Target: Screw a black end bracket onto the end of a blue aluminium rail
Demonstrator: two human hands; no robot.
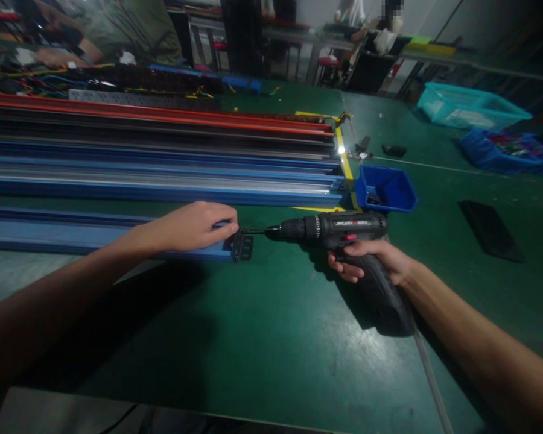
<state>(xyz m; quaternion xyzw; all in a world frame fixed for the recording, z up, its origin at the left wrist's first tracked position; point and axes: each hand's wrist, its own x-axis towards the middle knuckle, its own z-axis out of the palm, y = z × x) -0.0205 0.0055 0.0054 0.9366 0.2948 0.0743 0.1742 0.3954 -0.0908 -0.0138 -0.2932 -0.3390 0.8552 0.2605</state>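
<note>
In my right hand is a black cordless drill, its handle wrapped by my fingers and its bit pointing left. The tip of the bit meets a small black slotted bracket at the end of a blue metal profile. My left hand lies over that end of the profile, fingers curled onto it and fingertips beside the bracket and bit tip. The palm and the hand's underside are hidden.
Behind lie several long blue, black and red profiles, ending at yellow tape. A blue bin with small dark parts stands right of them. Farther right are a teal basket, another blue bin and a black flat piece. A person sits across the table.
</note>
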